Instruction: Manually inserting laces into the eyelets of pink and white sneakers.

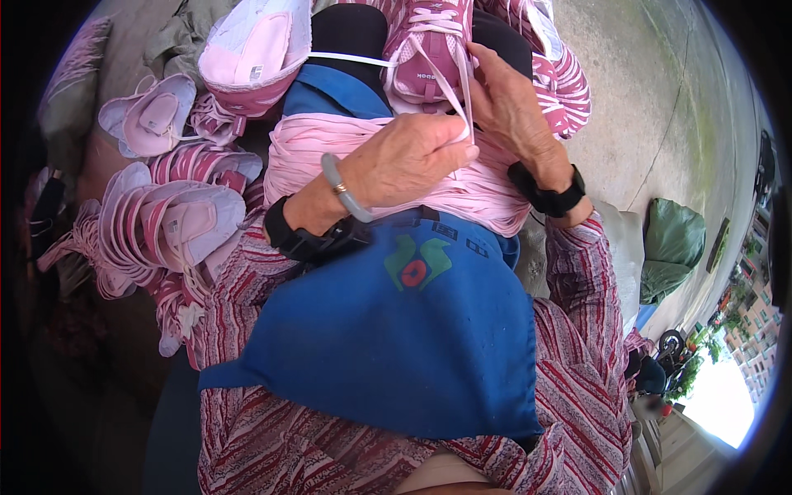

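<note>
A dark pink shoe upper (426,70) with pale pink laces lies across my lap, between my knees. My left hand (408,157) is closed, with a pale pink shoelace (446,89) pinched between thumb and fingers just below the upper. At the upper's right edge, my right hand (516,107) has its fingers curled against the side, near the lace holes; some fingertips are hidden. A thick bundle of pink shoelaces (318,153) is spread over my lap under both wrists. One lace stretches left from the upper toward another pink and white upper (256,49).
More uppers are piled at the left, including a nested stack (165,219) and a single pale one (157,120). Striped pink uppers (563,91) sit beyond my right hand. A green sack (672,247) stands on the concrete floor (635,107) at the right. My blue apron (396,346) covers my front.
</note>
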`<action>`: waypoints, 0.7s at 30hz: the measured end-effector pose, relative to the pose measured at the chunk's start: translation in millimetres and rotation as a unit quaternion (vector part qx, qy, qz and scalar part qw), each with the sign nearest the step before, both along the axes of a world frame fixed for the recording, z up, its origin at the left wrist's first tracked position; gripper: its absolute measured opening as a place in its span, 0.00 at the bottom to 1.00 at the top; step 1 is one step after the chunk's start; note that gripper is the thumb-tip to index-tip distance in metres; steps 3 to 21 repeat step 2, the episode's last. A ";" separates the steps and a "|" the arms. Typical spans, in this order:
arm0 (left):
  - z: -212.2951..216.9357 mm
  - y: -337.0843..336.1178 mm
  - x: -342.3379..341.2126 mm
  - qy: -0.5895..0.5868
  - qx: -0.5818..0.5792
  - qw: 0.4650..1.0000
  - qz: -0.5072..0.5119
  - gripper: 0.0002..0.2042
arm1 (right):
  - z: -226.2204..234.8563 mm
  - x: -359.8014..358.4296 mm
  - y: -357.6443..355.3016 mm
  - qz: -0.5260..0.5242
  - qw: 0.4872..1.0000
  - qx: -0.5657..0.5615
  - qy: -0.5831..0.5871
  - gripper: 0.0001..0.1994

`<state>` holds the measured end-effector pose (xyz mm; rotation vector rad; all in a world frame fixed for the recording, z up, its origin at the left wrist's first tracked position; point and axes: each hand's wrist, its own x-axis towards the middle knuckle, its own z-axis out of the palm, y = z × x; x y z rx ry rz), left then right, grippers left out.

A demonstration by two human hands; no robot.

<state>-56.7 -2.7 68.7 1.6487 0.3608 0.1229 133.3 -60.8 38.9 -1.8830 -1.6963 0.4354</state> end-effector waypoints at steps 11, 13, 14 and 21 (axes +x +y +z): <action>-1.2 2.6 -11.9 0.016 -0.033 0.999 0.010 0.13 | 14.0 15.3 1.4 -0.038 0.975 -0.145 0.166 0.23; -1.2 2.6 -11.9 0.016 -0.033 0.999 0.010 0.13 | 14.0 15.3 1.4 -0.038 0.975 -0.145 0.166 0.23; -1.2 2.6 -11.9 0.016 -0.033 0.999 0.010 0.13 | 14.0 15.3 1.4 -0.038 0.975 -0.145 0.166 0.23; -1.2 2.6 -11.9 0.016 -0.033 0.999 0.010 0.13 | 14.0 15.3 1.4 -0.038 0.975 -0.145 0.166 0.23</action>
